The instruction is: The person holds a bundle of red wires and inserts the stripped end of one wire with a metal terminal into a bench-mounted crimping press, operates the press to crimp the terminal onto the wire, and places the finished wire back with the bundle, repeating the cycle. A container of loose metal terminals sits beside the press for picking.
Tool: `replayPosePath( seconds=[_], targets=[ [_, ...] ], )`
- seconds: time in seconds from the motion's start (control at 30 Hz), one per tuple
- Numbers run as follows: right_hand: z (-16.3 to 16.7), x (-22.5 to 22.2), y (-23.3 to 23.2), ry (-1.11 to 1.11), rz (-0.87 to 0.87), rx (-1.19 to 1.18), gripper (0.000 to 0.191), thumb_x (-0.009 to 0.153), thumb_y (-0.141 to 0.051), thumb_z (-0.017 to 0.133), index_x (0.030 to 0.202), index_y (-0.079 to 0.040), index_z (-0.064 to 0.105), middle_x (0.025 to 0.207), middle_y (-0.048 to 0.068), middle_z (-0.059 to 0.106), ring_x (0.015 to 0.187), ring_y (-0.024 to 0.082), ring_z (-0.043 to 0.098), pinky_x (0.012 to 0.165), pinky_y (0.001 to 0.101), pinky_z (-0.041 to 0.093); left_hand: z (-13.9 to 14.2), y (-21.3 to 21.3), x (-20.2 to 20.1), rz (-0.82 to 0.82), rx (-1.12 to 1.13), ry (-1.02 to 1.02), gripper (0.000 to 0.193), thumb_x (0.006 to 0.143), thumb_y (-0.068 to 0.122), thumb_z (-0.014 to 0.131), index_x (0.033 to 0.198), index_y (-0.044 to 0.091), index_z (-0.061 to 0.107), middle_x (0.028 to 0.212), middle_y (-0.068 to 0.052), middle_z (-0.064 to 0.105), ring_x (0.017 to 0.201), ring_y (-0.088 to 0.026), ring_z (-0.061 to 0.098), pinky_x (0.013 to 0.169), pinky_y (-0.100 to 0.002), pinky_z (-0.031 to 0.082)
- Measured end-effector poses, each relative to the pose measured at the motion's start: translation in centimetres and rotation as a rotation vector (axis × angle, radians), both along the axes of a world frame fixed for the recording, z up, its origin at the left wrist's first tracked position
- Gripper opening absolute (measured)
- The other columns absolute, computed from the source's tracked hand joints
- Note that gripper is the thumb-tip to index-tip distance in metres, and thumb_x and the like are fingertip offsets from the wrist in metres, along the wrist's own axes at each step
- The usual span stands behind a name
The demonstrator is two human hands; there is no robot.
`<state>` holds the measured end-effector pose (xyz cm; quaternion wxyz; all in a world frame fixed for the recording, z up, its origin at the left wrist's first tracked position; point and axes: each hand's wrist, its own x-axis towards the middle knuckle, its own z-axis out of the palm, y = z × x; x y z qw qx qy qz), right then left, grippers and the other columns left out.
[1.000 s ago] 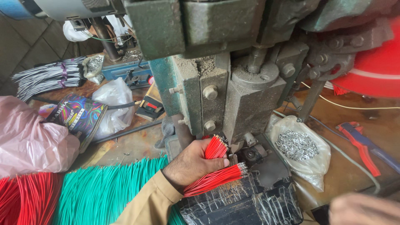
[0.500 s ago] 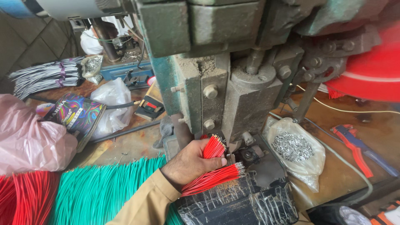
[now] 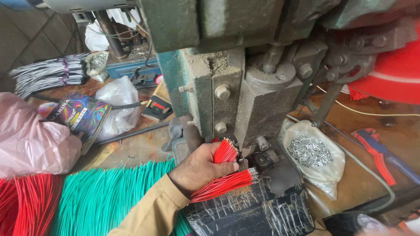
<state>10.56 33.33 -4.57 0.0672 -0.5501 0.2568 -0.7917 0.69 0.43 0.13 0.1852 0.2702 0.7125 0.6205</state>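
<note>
My left hand [image 3: 199, 168] is closed around a bundle of thin red wires [image 3: 221, 185] with bare metal tips. One tuft of those wires [image 3: 226, 151] points up from my fist toward the base of a green-grey press machine [image 3: 245, 100]. The rest fan out to the right over a black block wrapped in clear tape [image 3: 253, 214]. A tan sleeve covers my forearm. My right hand is out of the picture.
Green wires [image 3: 100, 196] and more red wires [image 3: 26, 205] lie in sheaves at lower left. A clear bag of small metal terminals [image 3: 311, 153] sits right of the press. Red-handled pliers [image 3: 374, 146], a pink bag [image 3: 30, 140], a colourful tin [image 3: 81, 116] and grey wire bundles [image 3: 48, 76] surround them.
A hand seen at the lower right a second ago has left the view. My left hand and the red wires stay at the press base; the camera has shifted slightly.
</note>
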Motion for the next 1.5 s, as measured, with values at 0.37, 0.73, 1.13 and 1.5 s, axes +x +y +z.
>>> replayPosePath(
  seconds=[0.37, 0.73, 1.13, 1.5],
  targets=[
    [-3.2, -12.3, 5.9, 0.509, -1.517, 1.815, 0.043, 0.078, -0.020, 0.069, 0.120, -0.010, 0.073, 0.120, 0.018, 0.070, 0.113, 0.037, 0.066, 0.097, 0.0484, 0.051, 1.4, -0.2, 0.5, 0.045, -0.052, -0.021, 0.024, 0.090, 0.019, 0.077, 0.104, 0.001, 0.070, 0.086, 0.002, 0.071, 0.079, -0.007, 0.062, 0.073, -0.029, 0.057],
    [-3.0, -11.6, 7.6, -0.209, -1.636, 1.564, 0.023, 0.092, -0.016, 0.068, 0.112, -0.010, 0.078, 0.107, 0.009, 0.078, 0.094, 0.026, 0.076, 0.084, 0.0391, 0.059, -0.1, -0.3, -0.7, 0.024, 0.009, -0.021, 0.016, 0.095, 0.016, 0.073, 0.095, 0.001, 0.070, 0.076, 0.002, 0.067, 0.070, -0.007, 0.062, 0.066, -0.026, 0.054],
    [-1.5, -3.9, -0.5, 0.335, -0.978, 1.450, 0.026, 0.091, -0.016, 0.068, 0.114, -0.007, 0.075, 0.112, 0.003, 0.075, 0.098, 0.017, 0.075, 0.081, 0.0270, 0.055, 0.4, -0.1, -0.7, 0.053, -0.049, -0.018, 0.017, 0.093, 0.016, 0.074, 0.096, 0.001, 0.069, 0.075, 0.001, 0.067, 0.069, -0.007, 0.062, 0.065, -0.027, 0.054],
    [-1.0, -4.5, -0.9, -0.401, -1.065, 1.296, 0.023, 0.086, -0.011, 0.072, 0.106, -0.004, 0.081, 0.105, 0.004, 0.075, 0.084, 0.015, 0.072, 0.075, 0.0293, 0.060, -0.1, -0.5, -1.0, -0.010, 0.066, -0.062, 0.014, 0.093, 0.010, 0.071, 0.103, 0.001, 0.069, 0.082, 0.002, 0.068, 0.074, -0.006, 0.062, 0.070, -0.026, 0.054]
  ],
)
